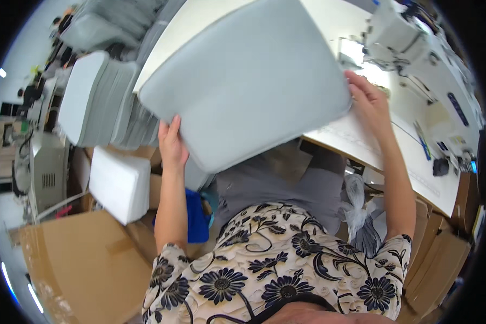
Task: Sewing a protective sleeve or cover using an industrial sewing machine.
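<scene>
Grey cushion (248,81) | left hand (171,143) grips lower edge | right hand (368,100) clasps right edge

The grey seat cushion (243,81) is showing matt, finely woven cloth. At 8 o'clock, cardboard boxes (81,264) are looking dull brown, the white foam block (119,186) soft and matt.

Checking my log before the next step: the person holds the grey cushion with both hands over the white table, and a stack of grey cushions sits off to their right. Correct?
Not quite. The stack of grey cushions sits to the person's left, not right, as the head view shows. The rest stands: the left hand and right hand hold the grey cushion over the white table.
</scene>
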Available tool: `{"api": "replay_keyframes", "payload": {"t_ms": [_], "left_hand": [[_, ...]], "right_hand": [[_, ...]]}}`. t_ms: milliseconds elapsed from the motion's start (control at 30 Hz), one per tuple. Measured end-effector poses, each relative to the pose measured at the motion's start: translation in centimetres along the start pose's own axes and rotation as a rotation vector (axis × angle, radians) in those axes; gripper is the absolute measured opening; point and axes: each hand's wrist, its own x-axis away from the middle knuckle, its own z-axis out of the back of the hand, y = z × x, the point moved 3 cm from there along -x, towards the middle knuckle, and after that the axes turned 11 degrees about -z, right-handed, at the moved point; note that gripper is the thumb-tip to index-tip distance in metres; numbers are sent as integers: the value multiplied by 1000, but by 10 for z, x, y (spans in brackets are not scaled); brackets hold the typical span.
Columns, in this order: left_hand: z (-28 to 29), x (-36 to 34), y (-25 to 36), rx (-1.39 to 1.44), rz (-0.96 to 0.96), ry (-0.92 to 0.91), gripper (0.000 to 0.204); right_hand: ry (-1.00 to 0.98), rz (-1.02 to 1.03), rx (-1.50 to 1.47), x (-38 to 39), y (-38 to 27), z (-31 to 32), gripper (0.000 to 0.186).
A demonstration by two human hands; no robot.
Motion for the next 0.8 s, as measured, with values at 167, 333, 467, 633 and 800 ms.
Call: {"api": "replay_keyframes", "payload": {"t_ms": [167,333,467,633,800], "left_hand": [[17,-19,4,37,-36,-129,38],[27,-19,8,-30,-3,-124,40],[20,-19,9,-44,37,-148,39],[0,-42,34,-156,9,-61,39],[-50,-78,61,-84,-96,-72,36]], "right_hand": [[-59,-27,-16,-10,-13,-9,39],[-110,-25,-92,-9,-35,-21,36],[-248,-40,-88,-8,-31,-16,33],[-58,103,59,-14,-15,-12,34],[43,45,122,-4,-23,1,34]]}}
